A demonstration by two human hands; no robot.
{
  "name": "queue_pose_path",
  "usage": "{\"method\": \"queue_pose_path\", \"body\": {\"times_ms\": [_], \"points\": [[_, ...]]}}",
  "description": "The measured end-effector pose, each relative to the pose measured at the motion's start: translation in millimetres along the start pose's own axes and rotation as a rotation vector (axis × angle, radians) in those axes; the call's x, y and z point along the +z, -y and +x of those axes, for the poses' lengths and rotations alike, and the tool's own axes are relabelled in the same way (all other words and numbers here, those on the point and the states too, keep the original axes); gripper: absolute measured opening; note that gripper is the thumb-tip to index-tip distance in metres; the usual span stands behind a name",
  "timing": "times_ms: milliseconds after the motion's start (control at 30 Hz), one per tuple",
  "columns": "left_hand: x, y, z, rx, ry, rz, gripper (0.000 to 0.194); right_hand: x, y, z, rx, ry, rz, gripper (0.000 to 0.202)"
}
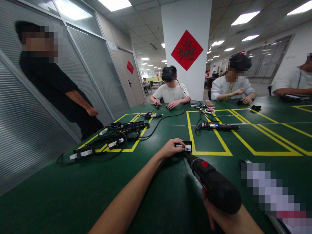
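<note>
A black cordless drill (212, 182) with a red switch on top is gripped by my right hand (212, 208), mostly hidden beneath its body. Its bit points away from me, down toward a small black box-like part (188, 147) with a white label. Whether the bit touches the part cannot be made out. My left hand (172, 148) holds that part against the green table, thumb and fingers closed around its left side.
Black power adapters and cables (122, 133) lie bunched at left. Beyond are a soldering-iron-like tool (156, 115), a dark pen-shaped tool (219, 126) and a tape roll (209, 110). A pixelated object (270, 191) lies right. Two seated people work opposite; another stands left.
</note>
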State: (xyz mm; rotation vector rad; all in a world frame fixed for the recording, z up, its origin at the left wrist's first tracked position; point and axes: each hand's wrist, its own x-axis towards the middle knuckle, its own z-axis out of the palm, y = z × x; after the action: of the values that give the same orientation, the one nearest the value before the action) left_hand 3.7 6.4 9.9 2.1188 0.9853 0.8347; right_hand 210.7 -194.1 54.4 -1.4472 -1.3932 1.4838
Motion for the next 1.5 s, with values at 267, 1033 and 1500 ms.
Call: {"method": "queue_pose_path", "body": {"times_ms": [267,1033,1500], "points": [[-0.1,-1,0,-0.008,0.007,-0.015,0.022,-1,-5,-2,0.003,-0.012,0.009,0.020],[-0.1,1,1,-0.001,0.015,-0.018,0.023,2,-12,3,-0.010,-0.007,0.036,0.027],[-0.2,2,0,-0.006,0.010,-0.019,0.024,2,-10,1,-0.035,0.005,-0.119,0.034]]}}
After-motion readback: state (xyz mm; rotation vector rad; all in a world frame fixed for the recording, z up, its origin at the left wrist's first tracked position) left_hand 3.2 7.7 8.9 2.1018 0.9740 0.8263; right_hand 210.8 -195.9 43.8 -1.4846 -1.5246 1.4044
